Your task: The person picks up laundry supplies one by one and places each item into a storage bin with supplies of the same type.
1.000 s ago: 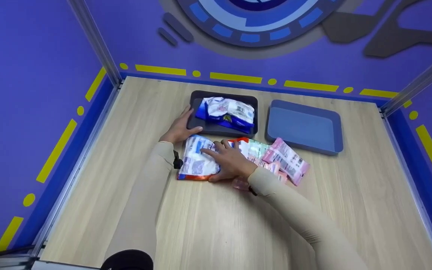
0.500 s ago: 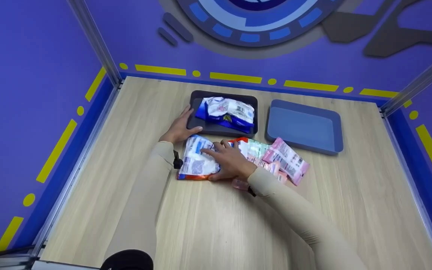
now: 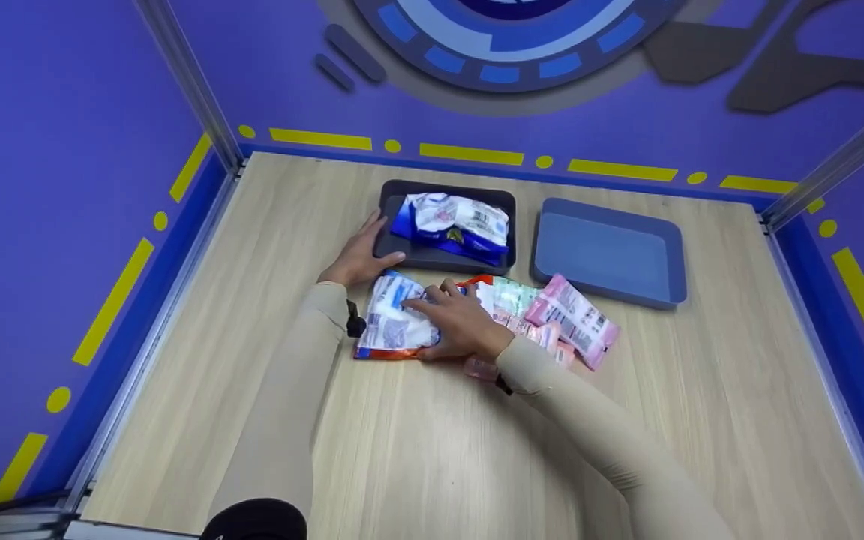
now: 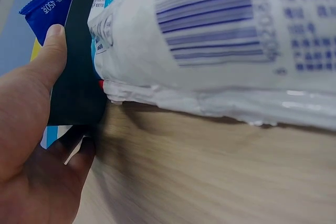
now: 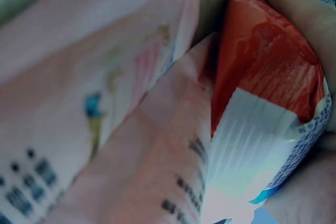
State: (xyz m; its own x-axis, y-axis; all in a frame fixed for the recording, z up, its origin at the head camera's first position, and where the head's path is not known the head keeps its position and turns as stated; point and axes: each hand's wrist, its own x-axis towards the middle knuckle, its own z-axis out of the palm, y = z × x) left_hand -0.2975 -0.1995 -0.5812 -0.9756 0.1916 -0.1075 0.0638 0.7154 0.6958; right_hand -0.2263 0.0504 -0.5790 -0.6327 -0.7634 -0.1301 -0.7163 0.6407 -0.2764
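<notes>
My left hand (image 3: 353, 259) holds the near-left corner of a dark grey tray (image 3: 443, 262), its thumb on the near side and fingers along the left wall. In that tray lies a blue-and-white plastic bag (image 3: 466, 217). Just in front of the tray, my right hand (image 3: 468, 321) grips the right side of a white printed bag (image 3: 393, 319) with a red bottom edge, thumb low and fingers over the top. The right wrist view catches a red-and-white bag end (image 5: 268, 61) against this hand. A printed barcode fills much of the white bag (image 4: 210, 24) in the left wrist view.
Right of my right hand is a pile with a green packet (image 3: 514, 296), a pink-and-white packet (image 3: 578, 321) and other pink packets (image 3: 529, 330), partly hidden by my wrist. A grey-blue tray (image 3: 608, 259) stands at the back right. Blue panels (image 3: 267, 75) border the wooden table (image 3: 417, 450).
Almost nothing differs. Both hands stay in place, and the white bag's upper edge shifts very slightly under my right hand.
</notes>
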